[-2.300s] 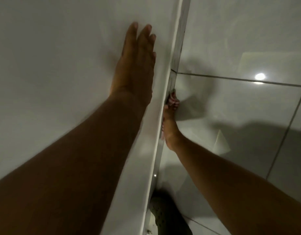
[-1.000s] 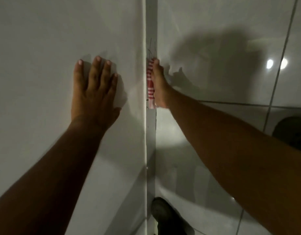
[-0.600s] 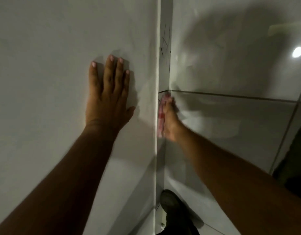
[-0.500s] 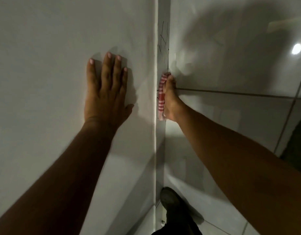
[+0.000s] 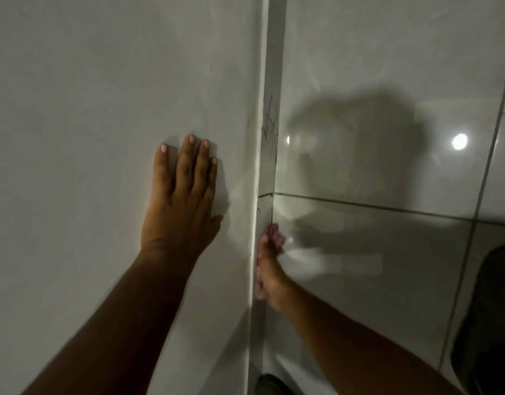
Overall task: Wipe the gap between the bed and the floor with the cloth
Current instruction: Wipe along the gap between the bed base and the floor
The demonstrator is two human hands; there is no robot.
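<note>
Red-and-white cloth (image 5: pixel 270 238) pressed into the gap (image 5: pixel 270 172) where bed (image 5: pixel 103 95) meets floor (image 5: pixel 373 266).

Right hand (image 5: pixel 270 270) is turned edge-on, fingers closed around the bunched cloth and wedged against the bed's side, probably so the fabric reaches into the narrow strip rather than sliding over the tiles; its forearm stretches low along the floor, and the blur suggests mid-stroke. Left hand (image 5: pixel 183 201) lies flat on the bed, fingers spread slightly and holding nothing, arm extended, likely bracing the leaning body. Dark hair-like marks (image 5: pixel 270 121) sit farther along the gap, well ahead of the cloth, so that stretch seems unwiped.
</note>
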